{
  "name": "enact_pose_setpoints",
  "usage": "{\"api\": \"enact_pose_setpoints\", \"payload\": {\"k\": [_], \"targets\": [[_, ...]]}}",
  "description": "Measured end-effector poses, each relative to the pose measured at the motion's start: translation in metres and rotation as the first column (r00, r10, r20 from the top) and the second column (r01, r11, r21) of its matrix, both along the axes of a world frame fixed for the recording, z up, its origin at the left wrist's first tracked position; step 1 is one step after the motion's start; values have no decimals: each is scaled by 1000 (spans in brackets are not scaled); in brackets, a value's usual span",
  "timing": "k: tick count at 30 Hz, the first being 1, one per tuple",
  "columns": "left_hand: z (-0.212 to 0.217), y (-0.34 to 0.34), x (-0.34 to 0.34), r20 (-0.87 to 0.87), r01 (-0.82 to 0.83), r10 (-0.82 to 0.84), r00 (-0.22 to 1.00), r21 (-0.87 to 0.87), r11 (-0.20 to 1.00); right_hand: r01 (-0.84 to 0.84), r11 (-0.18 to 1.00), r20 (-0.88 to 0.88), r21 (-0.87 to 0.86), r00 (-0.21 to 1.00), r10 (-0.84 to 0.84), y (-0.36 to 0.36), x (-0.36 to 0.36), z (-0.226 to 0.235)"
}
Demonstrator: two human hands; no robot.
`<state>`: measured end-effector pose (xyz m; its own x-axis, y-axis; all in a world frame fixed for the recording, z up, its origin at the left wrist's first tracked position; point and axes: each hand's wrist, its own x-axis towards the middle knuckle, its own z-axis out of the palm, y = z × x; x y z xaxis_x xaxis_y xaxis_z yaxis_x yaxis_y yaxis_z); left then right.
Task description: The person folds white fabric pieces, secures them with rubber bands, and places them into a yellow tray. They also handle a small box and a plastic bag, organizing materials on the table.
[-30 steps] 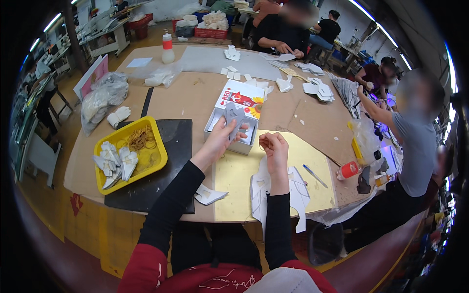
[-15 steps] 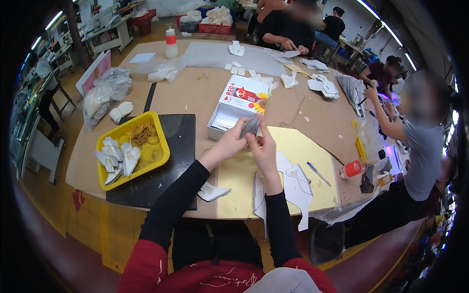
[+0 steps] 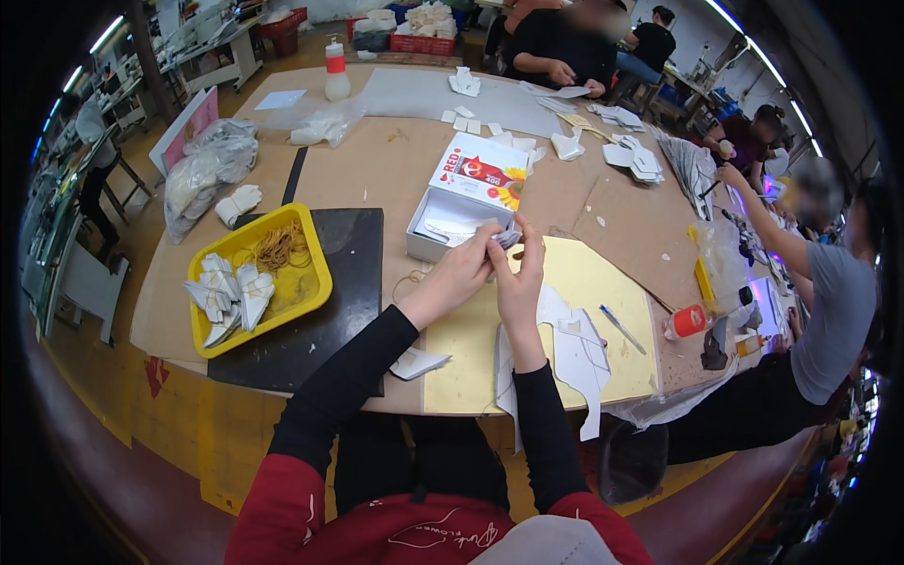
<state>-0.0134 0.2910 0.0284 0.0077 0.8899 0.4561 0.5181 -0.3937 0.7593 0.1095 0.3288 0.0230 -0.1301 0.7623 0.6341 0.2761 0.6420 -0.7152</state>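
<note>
- both my left hand (image 3: 463,271) and right hand (image 3: 520,282) pinch one small white cut piece (image 3: 505,239)
- looks thin, floppy, light, so I'd grip the edges
- open white box (image 3: 450,218) sits just beyond my fingers

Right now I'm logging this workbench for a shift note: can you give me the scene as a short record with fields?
Setting: large brown worktable shared with other people
Left hand: fingers pinch a small pale piece, just in front of the open white box
Right hand: raised beside the left, fingers on the same piece
Under the hands: yellow sheet with white cut-outs
Person's left: yellow tray with folded white pieces and rubber bands, on a black mat
Person's right: pen, red-capped bottle
</note>
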Motion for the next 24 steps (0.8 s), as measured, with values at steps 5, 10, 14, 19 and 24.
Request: {"api": "enact_pose_setpoints", "payload": {"k": [5,10,14,19,24], "targets": [[-7,4,-3,76,42,-40,996,-23,999,-199,973,-83,-114,978,191,-3,-2,3],[-1,5,-6,271,114,-76,960,-127,985,-151,987,-193,-62,972,136,-7,-4,9],[-13,12,-11,386,157,-107,916,-100,983,-215,976,-88,-26,973,212,-4,-1,1],[-11,14,-15,581,283,-141,802,-160,946,-304,943,-368,-139,899,236,-6,2,5],[-6,15,-23,660,259,-122,742,-115,959,-374,891,-568,-258,805,173,-2,5,15]]}}
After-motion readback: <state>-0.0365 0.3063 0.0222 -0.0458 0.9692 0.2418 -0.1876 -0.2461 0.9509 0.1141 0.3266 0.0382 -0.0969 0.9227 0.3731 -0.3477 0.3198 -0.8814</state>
